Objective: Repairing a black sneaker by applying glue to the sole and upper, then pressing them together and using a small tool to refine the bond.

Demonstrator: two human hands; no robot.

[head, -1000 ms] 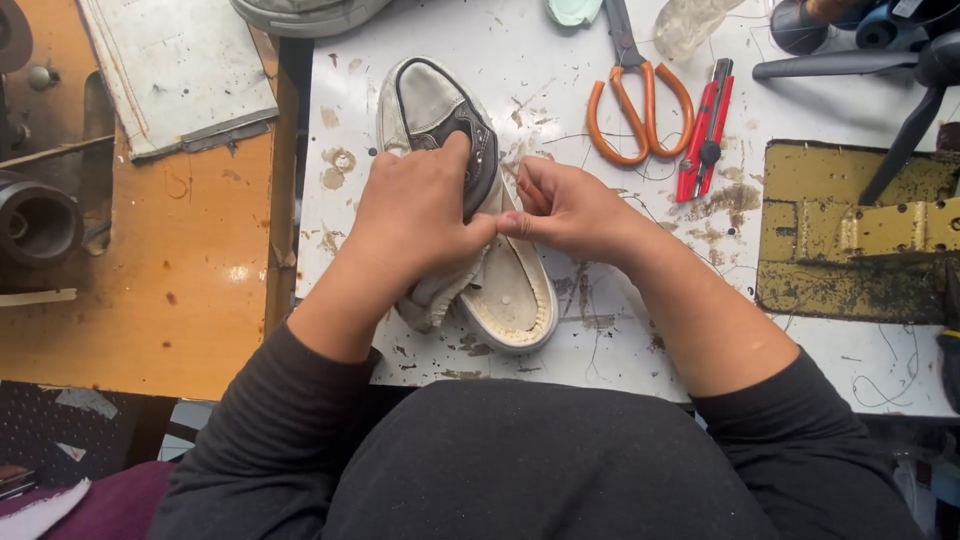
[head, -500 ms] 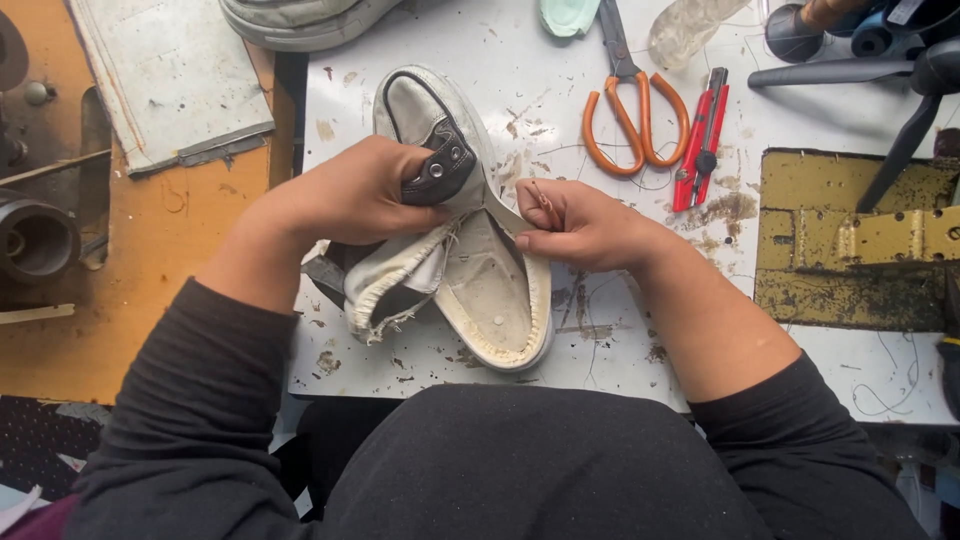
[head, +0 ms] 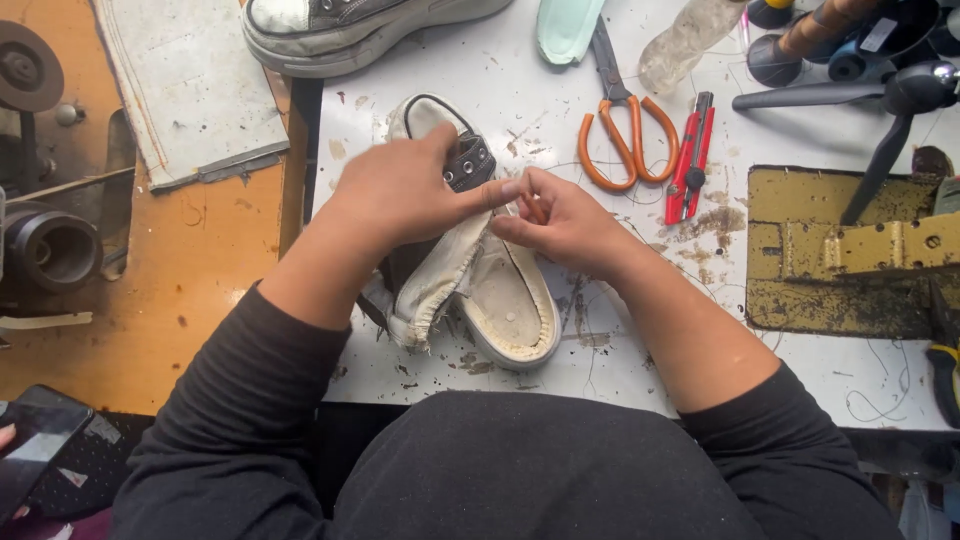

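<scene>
A worn canvas shoe (head: 500,300) lies on the white table (head: 780,400), its dark upper peeled away from the pale rubber sole. My left hand (head: 400,190) grips the loose upper near the eyelets and pulls it leftwards. My right hand (head: 560,220) pinches the edge of the upper next to the left fingertips, over the sole's rim. The frayed canvas edge hangs down on the left of the sole.
Orange-handled scissors (head: 625,130) and a red utility knife (head: 692,160) lie right of the shoe. A second shoe (head: 350,30) rests at the top. A yellowed metal plate (head: 850,250) sits at the right, a machine wheel (head: 50,245) at the left, a phone (head: 30,455) at the lower left.
The left hand has pulled the upper away from the sole, then come back towards the right hand. Both hands now meet at the upper's edge.
</scene>
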